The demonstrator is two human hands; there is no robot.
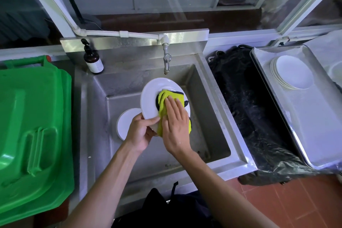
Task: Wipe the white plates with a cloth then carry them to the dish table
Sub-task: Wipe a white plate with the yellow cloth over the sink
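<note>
Over the steel sink [212, 109] a white plate [150, 96] is held tilted. My left hand [140, 131] grips its near rim, thumb on top. A yellow cloth with dark edging [167, 98] lies on the plate's face. My right hand [175, 126] presses flat on the cloth with straight fingers. Another white plate [125, 122] lies in the sink basin below my left hand, partly hidden. A stack of white plates [292, 74] sits in a metal tray [296, 129] at the right.
A tap [166, 61] hangs over the sink's back. A brown pump bottle [93, 59] stands at the sink's back left corner. A green bin lid [31, 126] fills the left. A bin lined with black plastic [248, 107] stands between sink and tray.
</note>
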